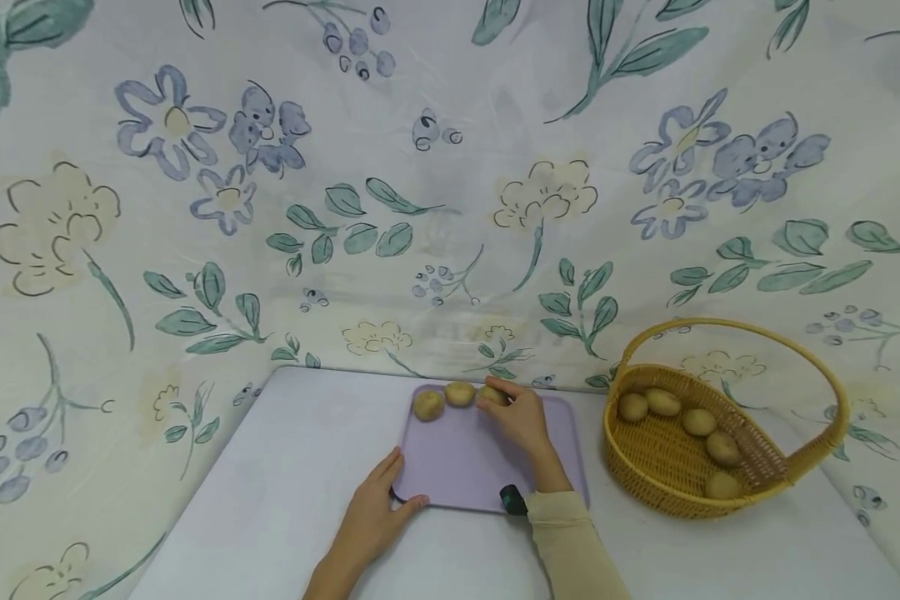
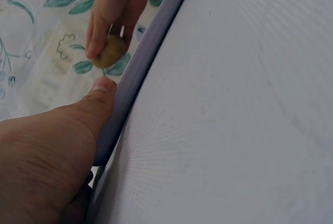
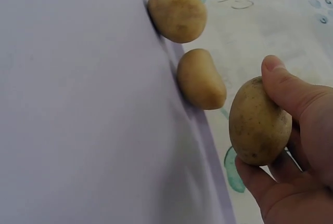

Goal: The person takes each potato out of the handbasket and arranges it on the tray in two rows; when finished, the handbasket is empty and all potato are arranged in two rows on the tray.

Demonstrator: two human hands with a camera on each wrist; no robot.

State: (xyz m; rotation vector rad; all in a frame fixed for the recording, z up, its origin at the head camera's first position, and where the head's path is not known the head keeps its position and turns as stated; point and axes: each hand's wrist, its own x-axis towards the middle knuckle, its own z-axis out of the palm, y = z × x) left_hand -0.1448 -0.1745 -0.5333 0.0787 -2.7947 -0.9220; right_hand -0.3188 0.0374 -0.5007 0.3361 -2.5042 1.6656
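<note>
Both hands are working at a lilac cutting board (image 1: 465,467). Her or his right hand (image 1: 521,417) is gripping a small potato (image 3: 259,121), with the thumb over its top and the fingers curled under it, and is holding it at the far edge of the board. Just to the left of this hand, two more potatoes (image 1: 459,393) are lying in a row along the same far edge, close to each other. The left hand (image 1: 375,512) is resting on the near left corner of the board, with the thumb (image 2: 99,104) pressing on the rim; its fingers are looking fairly straight.

To the right of the right hand, well apart, a woven basket (image 1: 645,475) with a tall handle is holding five other potatoes.

I am judging the potato to be firm and rather light, with dry, slightly rough skin, so it is not slipping easily. It is round and may roll, so gripping it around the middle seems best.

A small dark object near the right wrist is hard to identify. The underside of the held potato is staying hidden by the fingers.
</note>
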